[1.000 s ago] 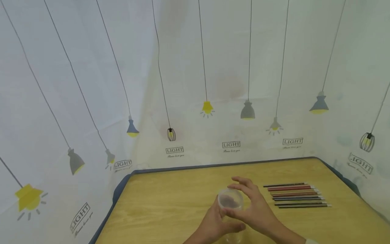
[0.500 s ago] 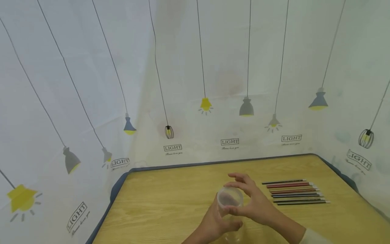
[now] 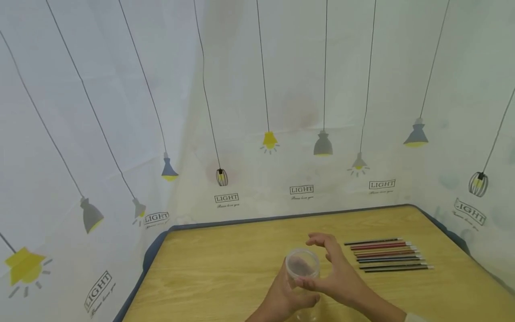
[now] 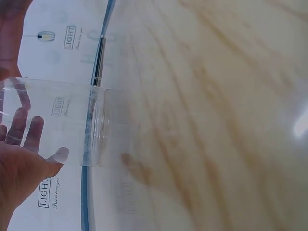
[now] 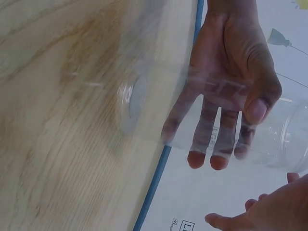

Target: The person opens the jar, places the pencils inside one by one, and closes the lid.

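The left hand (image 3: 285, 295) holds a clear jar (image 3: 302, 264). Its thumb wraps round the near side and its fingers go round the back. The jar is see-through, so in the right wrist view the fingers show right through its wall. The right hand (image 3: 342, 279) is up by the top of the jar, and it is wide, like a big letter C. Its thumb is at the rim, and its pointing finger is bent and up in the air, apart from the jar. I cannot tell if a clear lid sits on top.

The jar is upright, with its round top facing up, near the front of the table (image 3: 217, 264). I cannot tell if its bottom touches the wood. A bit of pale sleeve (image 3: 414, 317) shows at the right wrist.

To the right of the hands, a row of pencils (image 3: 388, 258) lies on the table, side by side. Some are black, some red and some brown, with white ends on the right. A dark blue edge (image 3: 257, 219) goes along the back of the table. Behind it is a pale wall (image 3: 297, 112) with pictures of hanging lamps (image 3: 323, 144) and the word LIGHT.
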The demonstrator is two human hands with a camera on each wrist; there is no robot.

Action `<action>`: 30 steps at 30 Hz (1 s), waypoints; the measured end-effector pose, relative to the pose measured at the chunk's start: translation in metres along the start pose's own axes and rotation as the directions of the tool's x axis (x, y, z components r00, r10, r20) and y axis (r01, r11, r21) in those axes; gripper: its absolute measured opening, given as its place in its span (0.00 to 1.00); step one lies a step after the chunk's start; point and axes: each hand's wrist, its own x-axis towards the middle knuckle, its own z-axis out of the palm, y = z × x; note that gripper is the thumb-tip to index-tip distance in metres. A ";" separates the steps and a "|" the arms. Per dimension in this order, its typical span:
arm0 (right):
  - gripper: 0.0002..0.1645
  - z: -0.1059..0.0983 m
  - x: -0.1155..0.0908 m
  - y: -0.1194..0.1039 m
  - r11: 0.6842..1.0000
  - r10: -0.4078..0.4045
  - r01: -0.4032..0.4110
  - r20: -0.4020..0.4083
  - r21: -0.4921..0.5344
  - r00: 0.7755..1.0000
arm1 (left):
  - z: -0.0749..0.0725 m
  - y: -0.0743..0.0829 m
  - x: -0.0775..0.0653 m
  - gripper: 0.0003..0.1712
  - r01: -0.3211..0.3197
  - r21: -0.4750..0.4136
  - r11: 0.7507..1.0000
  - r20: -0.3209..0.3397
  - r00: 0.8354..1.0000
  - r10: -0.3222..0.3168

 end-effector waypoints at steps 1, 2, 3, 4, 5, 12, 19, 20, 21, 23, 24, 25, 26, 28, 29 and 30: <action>0.46 0.001 0.000 0.000 1.000 -0.001 0.001 -0.019 -0.002 1.000 | 0.000 0.000 0.000 0.53 0.007 -0.001 1.000 -0.001 1.000 -0.007; 0.44 0.003 -0.001 -0.001 1.000 -0.001 0.001 -0.033 -0.001 0.999 | 0.000 0.000 -0.001 0.54 0.011 0.003 1.000 -0.008 1.000 -0.011; 0.42 0.004 0.000 0.000 1.000 0.000 0.000 -0.039 0.005 0.999 | 0.001 0.000 -0.001 0.54 0.015 0.001 1.000 -0.010 1.000 -0.015; 0.41 0.005 0.000 0.000 1.000 0.004 -0.004 -0.038 0.014 0.999 | 0.001 -0.001 -0.001 0.54 0.020 -0.008 1.000 -0.012 1.000 -0.020; 0.40 0.005 0.000 0.001 1.000 0.007 -0.006 -0.032 0.023 0.999 | 0.001 -0.001 -0.002 0.54 0.027 -0.017 0.999 -0.014 1.000 -0.027; 0.36 -0.001 0.002 0.006 0.995 0.021 -0.030 0.089 0.095 0.996 | 0.003 -0.006 -0.004 0.56 0.025 -0.057 0.998 -0.009 1.000 -0.025; 0.37 -0.007 0.003 0.008 0.992 -0.021 0.003 0.142 0.124 0.990 | 0.001 -0.006 -0.002 0.56 -0.012 -0.054 0.998 0.008 1.000 0.012; 0.39 -0.008 0.002 0.008 0.993 -0.023 0.005 0.145 0.119 0.989 | 0.000 -0.005 -0.002 0.55 -0.013 -0.052 0.999 0.007 1.000 0.013; 0.41 -0.008 0.002 0.008 0.994 -0.020 0.003 0.144 0.113 0.989 | 0.000 -0.005 -0.001 0.55 -0.016 -0.051 0.999 0.008 1.000 0.016; 0.46 -0.007 0.000 0.008 0.995 -0.004 -0.009 0.132 0.101 0.991 | 0.000 -0.006 -0.001 0.54 -0.018 -0.045 0.999 0.004 1.000 0.018; 0.48 -0.006 -0.001 0.008 0.995 0.008 -0.020 0.121 0.096 0.993 | 0.000 -0.006 0.000 0.53 -0.018 -0.045 0.999 0.003 1.000 0.018; 0.49 -0.005 -0.001 0.007 0.995 0.022 -0.032 0.106 0.092 0.994 | 0.000 -0.006 0.000 0.52 -0.017 -0.043 0.999 0.001 1.000 0.017; 0.50 -0.003 -0.002 0.007 0.995 0.033 -0.041 0.089 0.090 0.995 | 0.001 -0.005 0.000 0.52 -0.015 -0.046 0.999 -0.001 1.000 0.015; 0.48 -0.001 -0.003 0.007 0.995 0.047 -0.051 0.052 0.091 0.998 | 0.001 -0.005 0.000 0.52 -0.010 -0.056 0.998 -0.004 1.000 0.010; 0.46 0.000 -0.002 0.006 0.994 0.050 -0.053 0.038 0.093 0.998 | 0.001 -0.004 0.000 0.52 -0.006 -0.062 0.998 -0.007 1.000 0.006; 0.45 0.001 -0.002 0.006 0.994 0.050 -0.053 0.028 0.096 0.998 | 0.001 -0.004 -0.001 0.52 -0.005 -0.067 0.998 -0.009 1.000 0.005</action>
